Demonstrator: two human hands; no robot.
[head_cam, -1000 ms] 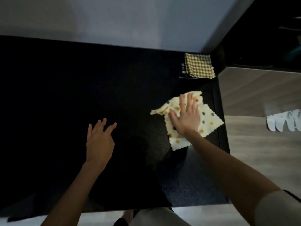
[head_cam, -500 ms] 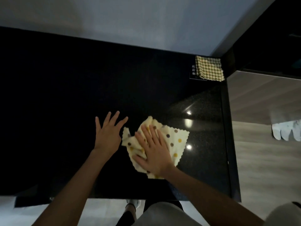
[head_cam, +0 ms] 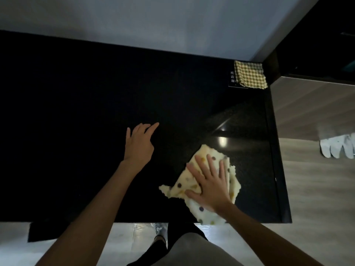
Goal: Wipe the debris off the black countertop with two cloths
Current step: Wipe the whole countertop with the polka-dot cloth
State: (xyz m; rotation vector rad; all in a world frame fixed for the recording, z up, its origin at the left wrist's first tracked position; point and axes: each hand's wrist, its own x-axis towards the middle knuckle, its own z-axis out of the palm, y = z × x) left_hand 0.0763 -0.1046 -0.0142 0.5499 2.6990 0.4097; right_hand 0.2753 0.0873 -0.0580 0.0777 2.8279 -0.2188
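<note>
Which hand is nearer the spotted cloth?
Right. The right hand presses flat on the spotted cloth; the left hand is apart, to its left, over the black countertop.

Probably a home kitchen: black countertop [head_cam: 96, 112], checked cloth [head_cam: 250, 76], wood-look floor [head_cam: 317, 189].

Grey wall [head_cam: 134, 20] at the back. Dark cabinet [head_cam: 317, 35] top right, wood panel [head_cam: 307, 104] below it. Small black label [head_cam: 232, 80] with white characters, partly covered. Wood-grain floor [head_cam: 317, 189] on the right with a white fingered item [head_cam: 338, 148], possibly gloves. Pale tile [head_cam: 124, 235] and a dark mat [head_cam: 42, 231] along the near edge.
</note>
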